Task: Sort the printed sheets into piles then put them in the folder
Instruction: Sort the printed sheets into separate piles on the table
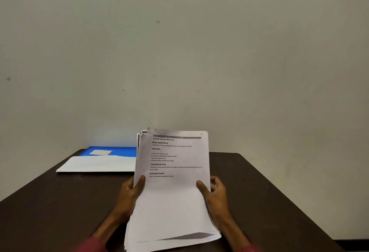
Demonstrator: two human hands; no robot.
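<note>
I hold a stack of several printed sheets point(171, 196) upright over the dark table point(60, 201), printed side toward me. My left hand point(129, 194) grips the stack's left edge with the thumb on the front page. On the right edge my right hand point(214, 192) grips it the same way. The sheets are slightly fanned at the top left and bottom. A blue folder point(113, 151) lies flat at the table's far left. A white label sits on the folder, and a white flap or sheet point(95, 164) lies over its near part.
The table stands against a plain pale wall point(179, 52). Its right edge runs diagonally down toward the lower right corner. Bare dark tabletop shows to the left and right of my hands.
</note>
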